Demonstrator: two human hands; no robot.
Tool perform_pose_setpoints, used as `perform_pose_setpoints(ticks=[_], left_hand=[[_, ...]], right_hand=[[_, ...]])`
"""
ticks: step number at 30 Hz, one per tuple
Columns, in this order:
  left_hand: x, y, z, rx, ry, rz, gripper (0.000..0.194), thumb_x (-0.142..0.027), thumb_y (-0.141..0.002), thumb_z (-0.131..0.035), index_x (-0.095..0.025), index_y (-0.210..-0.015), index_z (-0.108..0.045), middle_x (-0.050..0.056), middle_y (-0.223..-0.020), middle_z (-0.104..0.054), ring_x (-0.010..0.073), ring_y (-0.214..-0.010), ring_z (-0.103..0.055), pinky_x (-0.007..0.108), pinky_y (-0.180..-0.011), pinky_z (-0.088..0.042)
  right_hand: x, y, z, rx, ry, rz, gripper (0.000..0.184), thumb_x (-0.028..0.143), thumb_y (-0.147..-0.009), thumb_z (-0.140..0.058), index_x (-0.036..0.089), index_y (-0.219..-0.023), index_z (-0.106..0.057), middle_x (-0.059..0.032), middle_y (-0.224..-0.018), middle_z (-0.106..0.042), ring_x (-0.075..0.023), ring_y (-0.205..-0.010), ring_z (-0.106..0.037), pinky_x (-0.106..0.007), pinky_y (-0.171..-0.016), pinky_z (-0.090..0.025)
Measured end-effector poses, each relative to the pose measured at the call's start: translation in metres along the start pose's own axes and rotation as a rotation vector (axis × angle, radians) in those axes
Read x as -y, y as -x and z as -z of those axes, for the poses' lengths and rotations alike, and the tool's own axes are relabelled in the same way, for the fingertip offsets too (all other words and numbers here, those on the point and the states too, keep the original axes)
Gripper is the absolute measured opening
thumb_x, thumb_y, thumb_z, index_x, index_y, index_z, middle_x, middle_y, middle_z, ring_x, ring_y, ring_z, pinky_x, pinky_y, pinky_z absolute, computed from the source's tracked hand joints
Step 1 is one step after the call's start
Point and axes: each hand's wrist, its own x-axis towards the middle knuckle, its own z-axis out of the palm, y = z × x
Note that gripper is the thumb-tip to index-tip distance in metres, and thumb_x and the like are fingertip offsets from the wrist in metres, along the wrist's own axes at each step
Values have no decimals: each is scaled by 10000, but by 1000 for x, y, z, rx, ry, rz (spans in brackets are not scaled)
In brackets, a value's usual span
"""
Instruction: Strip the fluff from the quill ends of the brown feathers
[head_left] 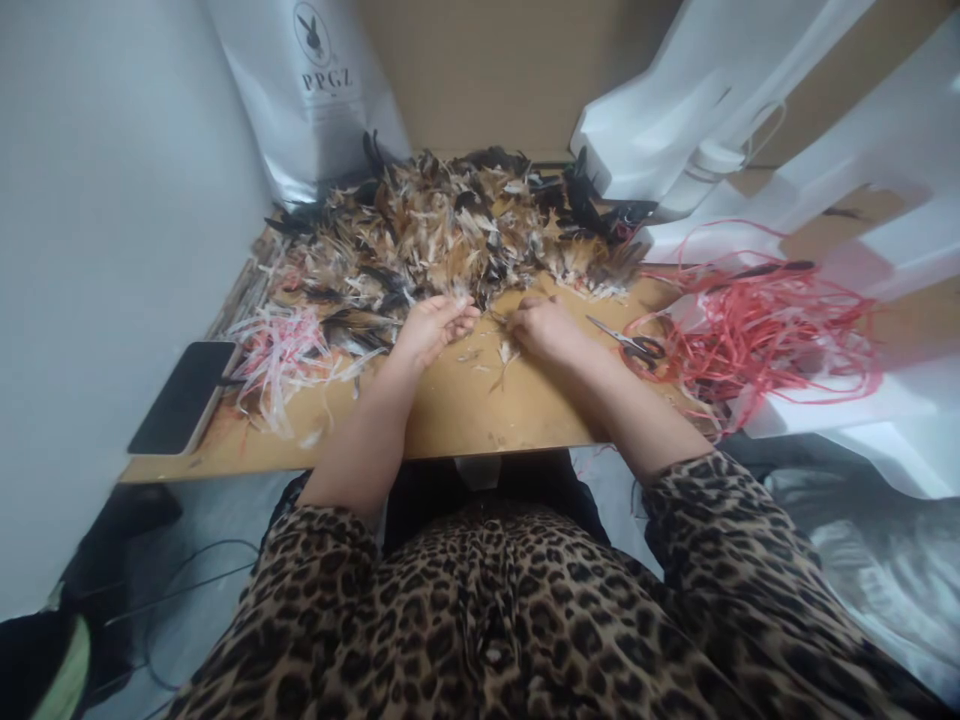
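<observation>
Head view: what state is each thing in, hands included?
Left hand: fingers curled, grip unclear
Right hand: fingers curled, grip unclear
Scissors: lying unheld on the table
Phone: flat, screen dark
Feathers: loosely heaped
Red strips: tangled
Pink-and-white strips: loosely bunched
Bottle: lid on

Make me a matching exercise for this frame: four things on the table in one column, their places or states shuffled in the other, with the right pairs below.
Things
1. smartphone
2. scissors
3. feather pile
4. red plastic strips

Places or states
A. heaped beyond the left hand and right hand
B. in a loose tangle toward the right end of the table
C. lying with a dark screen near the table's left end
D. close beside the right forearm

Right pairs: 1-C, 2-D, 3-A, 4-B
</observation>
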Motion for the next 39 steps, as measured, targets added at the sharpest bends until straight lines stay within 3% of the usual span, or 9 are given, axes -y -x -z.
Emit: perform_pose_setpoints(ticks=[8,16,23,27,29,34,39], left_hand=[[-4,2,1,29,160,98,54,-99,-810,-607,-99,-815,-660,95,-919,-726,64,-664,-650,141,-565,-481],[-6,5,0,119,215,244,83,-118,-827,-591,-114,-796,-668,119,-943,-719,48,-622,-615,121,-550,-464],[-1,3,-1,113,197,202,91,-58,-794,-601,-91,-777,-685,76,-802,-699,39,-615,-603,111,-566,-466],[3,-1,-1,61,105,71,54,-119,-764,-666,-83,-787,-699,84,-823,-711,49,-646,-621,135,-604,-477],[4,-2,-2,51,44,7,108,-173,-741,-705,-84,-802,-708,89,-839,-716,54,-662,-627,150,-634,-484],[4,1,-6,52,-45,-42,189,-245,-699,-749,-90,-801,-716,73,-776,-714,61,-651,-631,167,-652,-482],[5,2,-9,81,-75,-8,206,-256,-690,-759,-86,-795,-710,76,-769,-714,76,-659,-647,176,-643,-481]], right_hand=[[5,-24,2,-487,-588,48,172,241,-803,-557,208,-857,-717,-46,-866,-620,-176,-833,-567,-327,-804,-421],[16,-34,-5,-673,-840,-59,117,264,-787,-592,233,-824,-699,-38,-872,-616,-188,-885,-564,-364,-864,-442],[13,-36,-19,-714,-908,-76,139,305,-775,-609,211,-856,-672,-43,-898,-619,-170,-863,-558,-323,-832,-447],[18,-35,-22,-729,-1066,-232,270,385,-735,-646,208,-936,-622,-31,-917,-620,-139,-780,-544,-284,-766,-453],[22,-32,-21,-663,-1189,-312,285,439,-719,-655,198,-866,-616,-9,-806,-614,-124,-709,-526,-263,-706,-445],[33,-27,-20,-338,-1504,-376,376,518,-625,-729,172,-737,-633,24,-632,-603,-85,-571,-494,-234,-608,-413],[39,-28,-21,-272,-1714,-395,389,451,-489,-823,179,-687,-628,14,-641,-655,-103,-605,-580,-253,-659,-465]])
